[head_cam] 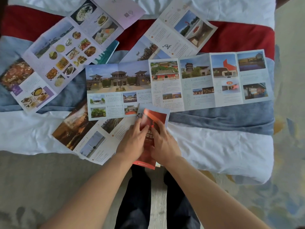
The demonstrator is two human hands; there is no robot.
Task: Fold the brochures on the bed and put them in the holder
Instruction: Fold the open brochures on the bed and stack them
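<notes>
Head view, looking down at a bed's white sheet (214,146): both hands lie flat, fingers spread, pressing a folded red brochure (152,119) at the near edge. The left hand (132,142) and right hand (165,144) sit side by side on it, palms down, gripping nothing. Just beyond, a long unfolded brochure of buildings (181,83) spreads across; a food brochure (66,52) lies far left.
</notes>
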